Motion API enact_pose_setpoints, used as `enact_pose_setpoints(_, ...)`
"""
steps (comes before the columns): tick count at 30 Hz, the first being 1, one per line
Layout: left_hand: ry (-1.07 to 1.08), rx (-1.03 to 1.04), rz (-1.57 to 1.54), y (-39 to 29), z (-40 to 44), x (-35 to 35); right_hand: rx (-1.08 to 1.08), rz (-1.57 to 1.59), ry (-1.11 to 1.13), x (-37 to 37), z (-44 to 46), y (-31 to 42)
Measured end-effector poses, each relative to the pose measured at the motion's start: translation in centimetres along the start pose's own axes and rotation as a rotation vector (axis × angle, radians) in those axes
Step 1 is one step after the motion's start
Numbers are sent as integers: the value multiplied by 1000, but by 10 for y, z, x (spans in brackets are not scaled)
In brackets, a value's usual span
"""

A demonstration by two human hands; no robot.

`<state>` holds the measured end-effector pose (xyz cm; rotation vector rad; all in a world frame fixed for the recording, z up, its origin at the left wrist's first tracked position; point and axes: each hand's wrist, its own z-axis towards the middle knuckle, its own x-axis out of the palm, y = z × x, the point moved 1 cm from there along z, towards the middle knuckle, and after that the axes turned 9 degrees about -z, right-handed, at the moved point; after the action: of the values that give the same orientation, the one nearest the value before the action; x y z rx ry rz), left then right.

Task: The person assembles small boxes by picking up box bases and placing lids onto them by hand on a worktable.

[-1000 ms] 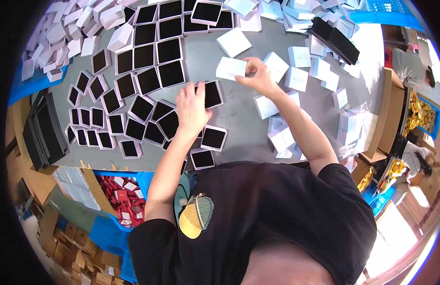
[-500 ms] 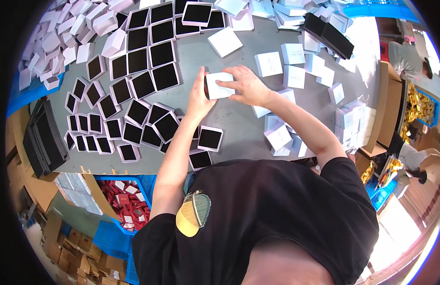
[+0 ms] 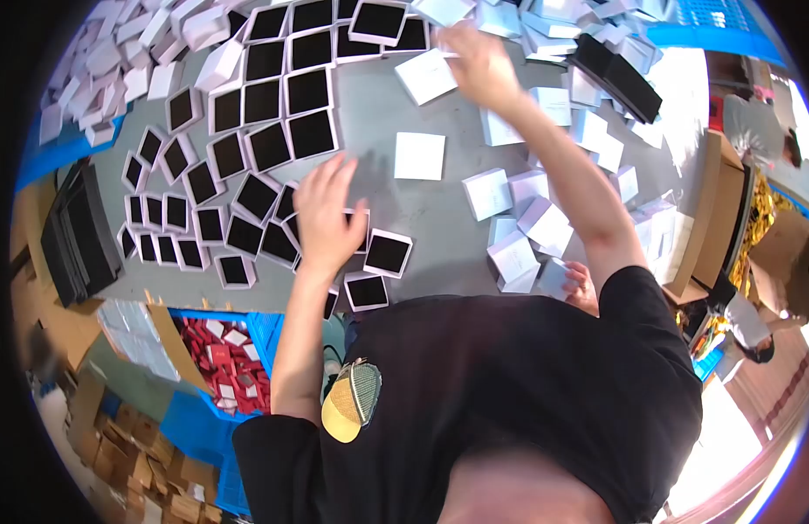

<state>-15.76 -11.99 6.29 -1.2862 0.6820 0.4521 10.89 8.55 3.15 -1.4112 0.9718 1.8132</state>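
The right hand [image 3: 485, 70] has moved beside a white box [image 3: 425, 79], grip unclear; the left hand [image 3: 332, 214] spreads near black-lined boxes [image 3: 389, 253].

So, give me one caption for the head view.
Left hand beside black-lined boxes, right hand near white boxes, another person's hand at the edge of the grey table.

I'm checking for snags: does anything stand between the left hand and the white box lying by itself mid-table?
Nothing visible does: only bare grey tabletop shows between the left hand and the lone white box. The black-lined box nearer the person's body is off that line.
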Motion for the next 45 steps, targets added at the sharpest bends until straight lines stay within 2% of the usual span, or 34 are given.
enact_pose_setpoints(2,56,-101,112,4,-26,-41,-180,-388,-390,17,31,-24)
enact_pose_setpoints(5,181,-289,217,8,-57,-64,-206,-492,-52,68,47,-60)
enact_pose_setpoints(6,188,-300,206,15,-64,-62,-203,-477,95,56,51,-55)
enact_pose_setpoints(9,156,-306,205,34,-82,-47,-88,-159,-98,-1,31,-11)
enact_pose_setpoints(10,135,-297,209,37,-81,-42,-62,135,-374,-5,18,2)
enact_pose_setpoints(11,95,-287,128,33,-75,-40,104,314,-307,-23,4,16)
enact_pose_setpoints(13,10,-263,-29,18,-53,-34,490,646,76,-56,-24,38)
enact_pose_setpoints(15,-8,-240,-176,6,-27,-10,719,1409,60,-40,-49,44)
enact_pose_setpoints(16,10,-150,-149,1,-10,2,812,1797,44,-26,-61,46)
enact_pose_setpoints(19,56,-160,-272,9,20,44,893,1712,131,25,-98,46)
enact_pose_setpoints(21,28,-141,-361,22,22,68,677,734,199,28,-112,61)
enact_pose_setpoints(25,18,-187,-454,23,28,78,292,457,47,0,-122,88)
enact_pose_setpoints(26,14,-162,-395,20,30,80,309,473,154,-5,-123,94)
enact_pose_setpoints(29,15,-156,-369,10,39,86,178,272,120,-15,-123,103)
enact_pose_setpoints(33,-1,-119,-396,13,38,93,227,382,124,4,-126,88)
enact_pose_setpoints(34,56,-148,-377,12,38,86,234,436,145,1,-122,84)
enact_pose_setpoints(37,14,-177,-345,25,33,65,277,565,170,-14,-106,71)
enact_pose_setpoints(40,24,-169,-211,45,21,58,347,619,117,-15,-92,60)
enact_pose_setpoints(41,26,-156,-171,48,21,60,306,645,130,-11,-86,65)
enact_pose_setpoints(42,64,-163,-301,49,23,62,267,669,139,-7,-79,73)
enact_pose_setpoints(45,-53,-246,-586,57,26,84,78,595,254,7,-66,92)
